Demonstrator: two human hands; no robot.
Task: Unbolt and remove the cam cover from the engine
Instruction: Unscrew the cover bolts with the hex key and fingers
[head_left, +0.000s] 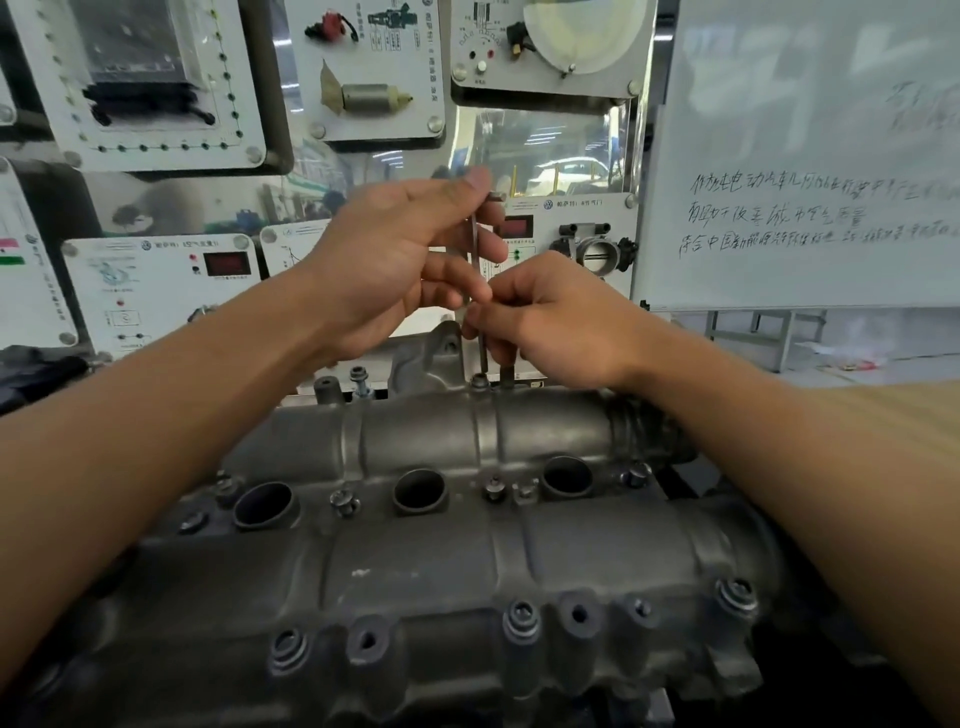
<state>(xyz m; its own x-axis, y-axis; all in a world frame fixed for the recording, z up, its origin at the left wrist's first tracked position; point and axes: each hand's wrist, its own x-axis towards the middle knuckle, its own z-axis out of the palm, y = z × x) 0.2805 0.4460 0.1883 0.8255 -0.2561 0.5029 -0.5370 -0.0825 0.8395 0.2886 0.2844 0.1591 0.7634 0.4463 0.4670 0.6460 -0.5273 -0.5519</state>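
1. Cam cover (415, 561): lay beneath both hands.
2. Hex key (475, 244): upright, tip in bolt (480, 382) at cover's far edge.
3. Left hand (395, 260): fingers curled round key's top.
4. Right hand (556, 322): fingertips pinched key's lower shaft.

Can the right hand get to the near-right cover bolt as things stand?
Probably yes: the bolt sits uncovered on the cam cover, near edge. But the right hand pinches the hex key and must let go first.

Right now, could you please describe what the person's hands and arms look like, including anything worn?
Both the left hand and right hand are bare: no gloves, rings or watch visible. Both forearms are uncovered; a tan patch at the right edge may be a sleeve, I cannot tell.
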